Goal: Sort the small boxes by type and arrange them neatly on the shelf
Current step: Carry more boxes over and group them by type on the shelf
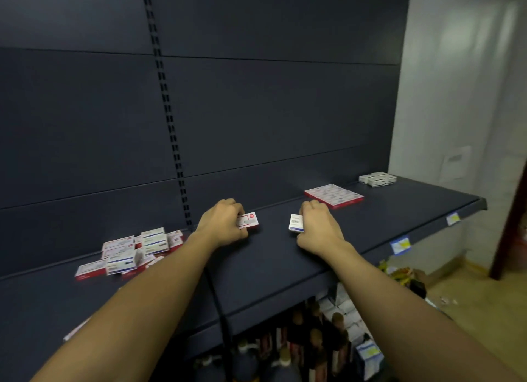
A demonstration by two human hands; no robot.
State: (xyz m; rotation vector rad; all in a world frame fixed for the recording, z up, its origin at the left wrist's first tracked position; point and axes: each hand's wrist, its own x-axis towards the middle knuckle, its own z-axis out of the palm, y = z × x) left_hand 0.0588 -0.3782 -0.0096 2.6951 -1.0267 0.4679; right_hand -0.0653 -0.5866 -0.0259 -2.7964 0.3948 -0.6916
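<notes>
While left hand (221, 223) pinches red box (248, 221) | right hand (316, 224) pinches blue box (296, 223) | risk: types swapped between sorted stacks (333, 195)

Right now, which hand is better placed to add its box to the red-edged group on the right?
Left. The left hand holds the matching red-edged box; the right hand, though nearer that red-edged group, holds a blue-marked box.

- Both bare forearms reached forward over the shelf's front edge, roughly parallel.
- The left hand (224, 223) lay knuckles-up, fingers curled, pinching a red-and-white box (247, 221).
- The right hand (318, 226), just beside it, curled round a blue-and-white box (296, 223), knuckles up.
</notes>
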